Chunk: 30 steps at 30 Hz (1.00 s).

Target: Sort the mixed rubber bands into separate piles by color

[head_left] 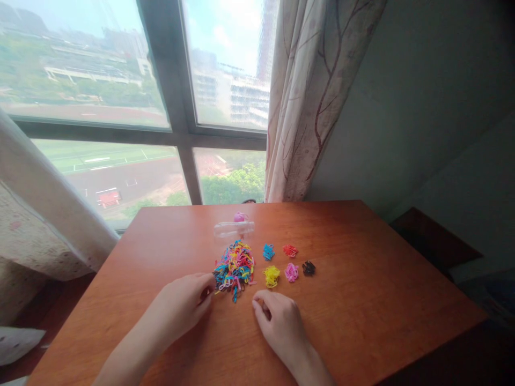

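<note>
A heap of mixed coloured rubber bands (235, 262) lies on the wooden table. My left hand (187, 297) rests at the heap's left edge, its fingers curled together against the bands; what they hold, if anything, is hidden. Just right of the heap's lower end, my right hand (279, 313) hovers low with thumb and fingertips pinched; I cannot make out anything between them. Beyond it sit small sorted piles: blue bands (268, 252), red bands (290, 250), yellow bands (271, 276), pink bands (292, 272) and black bands (309, 268). The yellow pile is nearest to my right hand.
Behind the heap a clear plastic bottle (234, 229) lies on its side, with a pink round object (240, 216) just beyond it. The wooden table (362, 300) meets a window (225, 166) at its far edge. Curtains (309, 102) hang on both sides.
</note>
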Tool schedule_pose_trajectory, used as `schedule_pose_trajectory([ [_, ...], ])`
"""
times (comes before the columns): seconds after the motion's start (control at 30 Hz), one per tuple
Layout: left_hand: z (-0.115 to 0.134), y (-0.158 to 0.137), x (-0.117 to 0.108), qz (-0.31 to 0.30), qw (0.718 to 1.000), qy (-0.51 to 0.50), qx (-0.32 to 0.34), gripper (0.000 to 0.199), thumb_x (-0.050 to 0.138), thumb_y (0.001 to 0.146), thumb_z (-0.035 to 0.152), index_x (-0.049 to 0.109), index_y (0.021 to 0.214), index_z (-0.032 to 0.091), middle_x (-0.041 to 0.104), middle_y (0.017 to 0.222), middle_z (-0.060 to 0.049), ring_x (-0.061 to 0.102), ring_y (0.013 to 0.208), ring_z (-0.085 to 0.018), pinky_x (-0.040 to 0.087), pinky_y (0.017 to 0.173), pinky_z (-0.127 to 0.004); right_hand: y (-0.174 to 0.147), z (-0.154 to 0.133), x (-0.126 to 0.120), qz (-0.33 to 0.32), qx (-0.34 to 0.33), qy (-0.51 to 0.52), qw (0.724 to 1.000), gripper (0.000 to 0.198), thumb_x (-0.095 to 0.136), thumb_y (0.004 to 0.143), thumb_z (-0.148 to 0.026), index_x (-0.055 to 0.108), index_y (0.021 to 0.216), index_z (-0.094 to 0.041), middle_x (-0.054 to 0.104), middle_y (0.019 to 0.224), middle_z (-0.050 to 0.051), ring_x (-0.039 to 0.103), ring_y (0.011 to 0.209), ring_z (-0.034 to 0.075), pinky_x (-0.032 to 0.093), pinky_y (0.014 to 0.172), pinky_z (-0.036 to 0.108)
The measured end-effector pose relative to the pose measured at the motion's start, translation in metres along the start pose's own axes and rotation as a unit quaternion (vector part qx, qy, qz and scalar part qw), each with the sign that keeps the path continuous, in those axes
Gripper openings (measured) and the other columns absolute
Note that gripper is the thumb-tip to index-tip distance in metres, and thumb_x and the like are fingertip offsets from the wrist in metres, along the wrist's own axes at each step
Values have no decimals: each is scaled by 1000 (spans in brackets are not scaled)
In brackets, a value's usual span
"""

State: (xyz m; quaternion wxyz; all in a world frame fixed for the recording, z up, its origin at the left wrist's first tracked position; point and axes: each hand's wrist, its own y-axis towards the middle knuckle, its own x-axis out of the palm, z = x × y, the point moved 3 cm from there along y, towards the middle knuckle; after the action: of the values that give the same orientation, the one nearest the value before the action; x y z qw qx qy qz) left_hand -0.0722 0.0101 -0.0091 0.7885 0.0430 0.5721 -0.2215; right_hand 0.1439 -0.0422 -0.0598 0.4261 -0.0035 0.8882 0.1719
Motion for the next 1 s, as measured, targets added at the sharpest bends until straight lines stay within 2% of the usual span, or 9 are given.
schedule_pose_trajectory([
  [0.33, -4, 2, -7, 77, 996, -45, 19, 18, 44, 86, 25, 61, 81, 22, 67, 76, 1, 59, 69, -15, 38, 63, -22, 1, -2, -2, -11, -2, -7, 1000, 15, 51, 90, -19, 62, 81, -23, 64, 68, -3, 59, 62, 13, 31, 60, 23],
  [0.8, 2, 4, -8, 69, 983, -165, 33, 26, 46, 92, 34, 67, 87, 19, 68, 74, 1, 55, 62, -13, 39, 59, -21, 2, -5, -3, -25, 20, 18, 999, 13, 55, 88, -18, 65, 81, -22, 64, 67, -3, 59, 63, 13, 33, 61, 21],
  [0.9, 5, 5, -7, 71, 977, -197, 37, 27, 47, 91, 35, 67, 85, 18, 65, 70, 1, 52, 59, -12, 37, 56, -20, 5, -9, -2, -28, 34, 53, 998, 13, 56, 88, -19, 68, 91, -23, 62, 63, -4, 58, 59, 12, 35, 60, 21],
  [1.0, 9, 5, -7, 58, 971, -229, 47, 26, 47, 90, 34, 66, 83, 17, 63, 68, 2, 50, 58, -11, 36, 55, -19, 12, -19, 3, -55, 47, 106, 992, 22, 59, 87, -20, 67, 107, -25, 62, 62, -5, 58, 56, 12, 37, 58, 20],
])
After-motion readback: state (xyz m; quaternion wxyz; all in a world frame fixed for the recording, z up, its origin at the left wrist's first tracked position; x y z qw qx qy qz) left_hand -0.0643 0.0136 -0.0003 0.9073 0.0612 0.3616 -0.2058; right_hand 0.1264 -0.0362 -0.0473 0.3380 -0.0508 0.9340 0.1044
